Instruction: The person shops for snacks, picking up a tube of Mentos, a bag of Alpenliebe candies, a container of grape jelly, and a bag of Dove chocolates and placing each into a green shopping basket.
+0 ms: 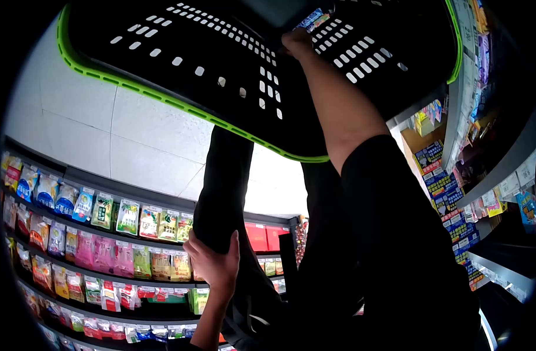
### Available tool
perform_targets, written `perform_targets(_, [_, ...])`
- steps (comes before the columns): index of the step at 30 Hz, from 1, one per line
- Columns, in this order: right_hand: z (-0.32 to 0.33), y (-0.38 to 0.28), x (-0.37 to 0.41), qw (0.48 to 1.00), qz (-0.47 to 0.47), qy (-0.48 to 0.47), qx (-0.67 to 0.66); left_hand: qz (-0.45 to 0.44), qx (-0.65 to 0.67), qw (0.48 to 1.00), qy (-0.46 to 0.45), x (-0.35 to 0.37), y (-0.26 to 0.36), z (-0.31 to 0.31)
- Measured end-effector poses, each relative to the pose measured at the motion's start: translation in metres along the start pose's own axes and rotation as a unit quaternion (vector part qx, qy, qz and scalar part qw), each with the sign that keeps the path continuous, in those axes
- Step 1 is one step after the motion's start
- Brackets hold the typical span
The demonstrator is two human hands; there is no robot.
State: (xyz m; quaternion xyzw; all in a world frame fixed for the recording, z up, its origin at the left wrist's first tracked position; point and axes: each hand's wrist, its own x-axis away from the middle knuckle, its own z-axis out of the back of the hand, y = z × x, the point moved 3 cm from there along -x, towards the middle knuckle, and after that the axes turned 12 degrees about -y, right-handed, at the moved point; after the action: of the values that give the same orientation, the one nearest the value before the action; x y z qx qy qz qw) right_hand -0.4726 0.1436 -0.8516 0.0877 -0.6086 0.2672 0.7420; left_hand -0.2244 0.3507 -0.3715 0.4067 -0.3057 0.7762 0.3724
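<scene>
My right hand (297,42) reaches down into a black shopping basket (180,105) with a bright green rim. Its fingers are closed at the near end of a small packet (312,20) in blue and mixed colours, low in the basket; the fingertips are partly hidden. Lower in view, my left hand (214,260) rests against my dark-trousered leg (224,181), thumb spread away from the fingers and nothing held. Part of its fingers is hidden at the leg's far side.
Shelves of bagged snacks (104,257) curve along the left. On the right stand more shelves with price labels (508,184) and stacked blue-and-yellow boxes (446,190). Pale floor tiles (81,111) show below the basket's rim.
</scene>
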Motion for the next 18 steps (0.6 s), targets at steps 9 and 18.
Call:
perform_targets(9, [0.006,-0.022,0.106,0.947,0.189,-0.146,0.215,0.030,-0.034,0.999,0.023,0.016,0.017,-0.007])
perform_targets(18, [0.082,-0.061,0.351,0.911,0.363,-0.076,0.183,0.045,-0.122,0.988,0.087,0.040,0.044,0.006])
